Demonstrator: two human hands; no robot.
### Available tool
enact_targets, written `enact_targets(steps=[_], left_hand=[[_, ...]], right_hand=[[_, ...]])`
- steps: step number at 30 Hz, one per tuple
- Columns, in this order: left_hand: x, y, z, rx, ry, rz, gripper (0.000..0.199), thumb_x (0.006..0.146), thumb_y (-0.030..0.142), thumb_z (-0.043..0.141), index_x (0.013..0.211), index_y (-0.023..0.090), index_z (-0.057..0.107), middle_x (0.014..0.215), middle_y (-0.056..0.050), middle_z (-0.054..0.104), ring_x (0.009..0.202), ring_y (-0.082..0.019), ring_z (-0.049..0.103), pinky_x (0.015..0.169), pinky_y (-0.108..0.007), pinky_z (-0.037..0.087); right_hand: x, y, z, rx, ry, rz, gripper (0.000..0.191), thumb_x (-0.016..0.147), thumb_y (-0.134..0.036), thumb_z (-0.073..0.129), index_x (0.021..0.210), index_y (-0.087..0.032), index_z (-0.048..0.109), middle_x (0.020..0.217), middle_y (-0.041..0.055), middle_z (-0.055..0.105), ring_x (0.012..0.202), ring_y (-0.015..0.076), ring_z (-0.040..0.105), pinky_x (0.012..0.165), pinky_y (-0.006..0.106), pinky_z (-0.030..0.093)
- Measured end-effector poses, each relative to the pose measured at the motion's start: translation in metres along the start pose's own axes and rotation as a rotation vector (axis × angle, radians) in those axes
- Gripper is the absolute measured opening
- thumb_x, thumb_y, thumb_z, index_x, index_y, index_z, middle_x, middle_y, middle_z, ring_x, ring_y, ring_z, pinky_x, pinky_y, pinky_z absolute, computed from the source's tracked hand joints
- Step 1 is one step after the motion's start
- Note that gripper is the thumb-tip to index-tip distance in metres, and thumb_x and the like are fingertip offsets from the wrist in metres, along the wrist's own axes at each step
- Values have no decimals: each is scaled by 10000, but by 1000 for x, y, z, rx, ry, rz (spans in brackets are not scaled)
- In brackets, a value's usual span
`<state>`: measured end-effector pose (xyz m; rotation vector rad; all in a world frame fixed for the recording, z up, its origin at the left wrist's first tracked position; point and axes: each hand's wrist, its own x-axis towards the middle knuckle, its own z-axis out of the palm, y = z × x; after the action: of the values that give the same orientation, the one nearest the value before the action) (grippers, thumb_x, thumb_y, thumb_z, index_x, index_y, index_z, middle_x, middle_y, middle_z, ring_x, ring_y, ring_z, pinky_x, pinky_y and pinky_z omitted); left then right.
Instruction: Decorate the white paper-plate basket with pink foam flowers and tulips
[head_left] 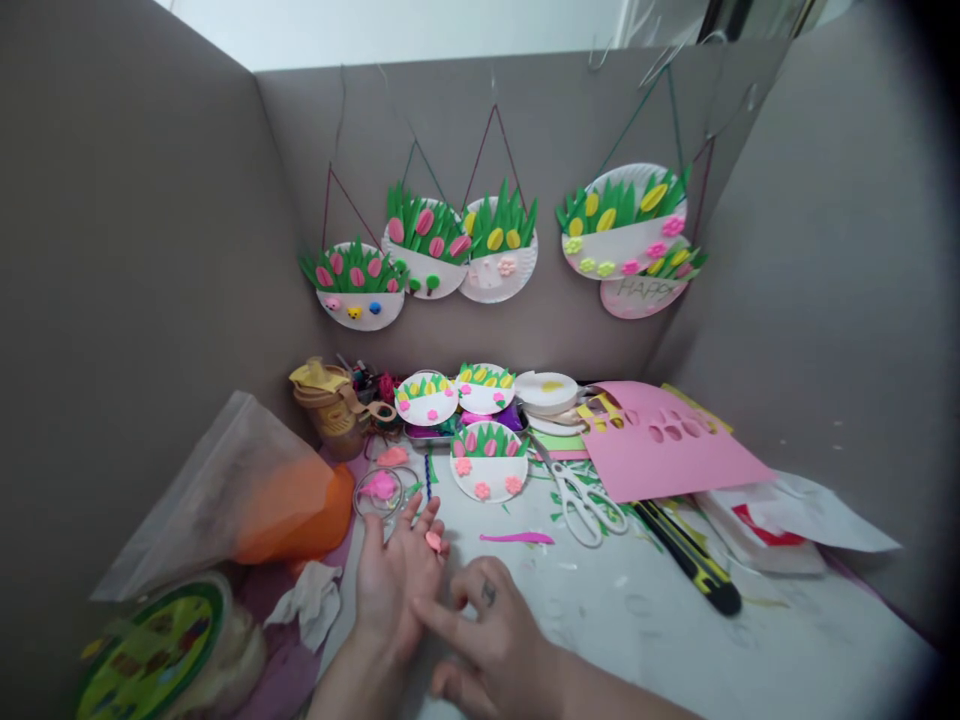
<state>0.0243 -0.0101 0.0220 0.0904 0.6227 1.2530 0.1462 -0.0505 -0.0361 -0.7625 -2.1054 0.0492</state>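
Observation:
My left hand (401, 575) is turned palm up, its thumb held apart. A small lump of pink modelling clay (433, 541) sits among its bent outer fingers. My right hand (495, 625) reaches across with its index fingertip on the left palm, near the base of the little finger. Its other fingers are partly curled and apart; anything under the fingertip is hidden. Beyond the hands stands a decorated paper plate (489, 480) with green paper grass, pink tulips and clay flowers. A pink clay tool (517, 538) lies on the table to the right of the left fingers.
White scissors (581, 500), a black-and-yellow cutter knife (694, 565) and pink paper (667, 450) with cut-outs lie at right. At left are an orange clay bag (300, 505), a round tub (165, 650) and a brown cup (328, 410). Decorated plates (360, 310) hang on the back panel.

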Motion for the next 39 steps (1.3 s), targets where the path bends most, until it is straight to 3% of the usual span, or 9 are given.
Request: enact_targets(steps=[5, 9, 14, 18, 22, 26, 30, 34, 39], left_hand=[[0, 1, -2, 8, -14, -32, 448, 906, 515, 318, 1118, 165, 500, 1017, -104, 560, 685, -161, 557, 583, -314, 505], [1, 1, -5, -8, -35, 4, 447, 903, 516, 330, 1114, 163, 505, 1003, -105, 560, 691, -159, 557, 582, -297, 500], [0, -1, -5, 8, -30, -43, 451, 898, 520, 344, 1148, 180, 500, 1059, -107, 560, 721, -167, 571, 620, -322, 514], [-1, -2, -2, 10, -3, -30, 464, 904, 524, 312, 1158, 179, 492, 1015, -103, 568, 670, -156, 561, 569, -306, 504], [-2, -3, 0, 9, 14, -52, 450, 910, 506, 314, 1159, 171, 486, 1014, -107, 573, 680, -158, 569, 602, -321, 512], [-2, -3, 0, 9, 8, -29, 457, 912, 506, 302, 1144, 166, 499, 1003, -108, 575, 664, -156, 566, 584, -312, 504], [-1, -1, -1, 11, 17, -57, 456, 906, 513, 320, 1148, 177, 510, 1051, -117, 573, 700, -169, 582, 606, -332, 513], [3, 2, -5, -30, -8, -9, 442, 907, 508, 319, 1119, 174, 516, 983, -107, 575, 679, -167, 573, 570, -312, 500], [5, 3, -8, -39, -35, -21, 437, 902, 501, 347, 1117, 158, 512, 1004, -114, 572, 710, -175, 576, 605, -324, 506]], right_hand=[[0, 2, 3, -34, -11, 53, 588, 909, -571, 340, 1326, -167, 440, 886, 89, 498, 781, 219, 444, 674, 379, 419], [0, 4, 5, -30, 81, -56, 588, 903, -595, 336, 1314, -188, 445, 800, 49, 470, 726, 197, 434, 629, 341, 406], [0, 5, 8, -60, 19, 36, 620, 907, -597, 307, 1345, -172, 417, 849, 75, 502, 758, 209, 453, 651, 364, 423], [-1, 6, 11, -100, 89, -79, 628, 902, -619, 285, 1326, -181, 436, 779, 49, 492, 692, 193, 444, 603, 339, 410], [-1, 7, 12, -130, 65, 1, 666, 904, -621, 257, 1342, -148, 422, 808, 78, 520, 718, 210, 461, 601, 345, 426], [-1, 8, 14, -146, 111, -83, 625, 908, -612, 264, 1318, -178, 449, 724, 37, 480, 661, 192, 432, 576, 321, 406], [-2, 9, 14, -162, 87, -23, 670, 897, -631, 266, 1339, -153, 423, 802, 72, 504, 715, 211, 445, 609, 341, 412], [-3, 8, 15, -188, 69, -110, 630, 883, -630, 340, 1323, -191, 441, 733, 31, 476, 660, 188, 422, 588, 318, 389], [-4, 8, 17, -145, 61, -8, 669, 891, -644, 262, 1328, -170, 439, 793, 63, 492, 701, 204, 436, 600, 338, 397]])
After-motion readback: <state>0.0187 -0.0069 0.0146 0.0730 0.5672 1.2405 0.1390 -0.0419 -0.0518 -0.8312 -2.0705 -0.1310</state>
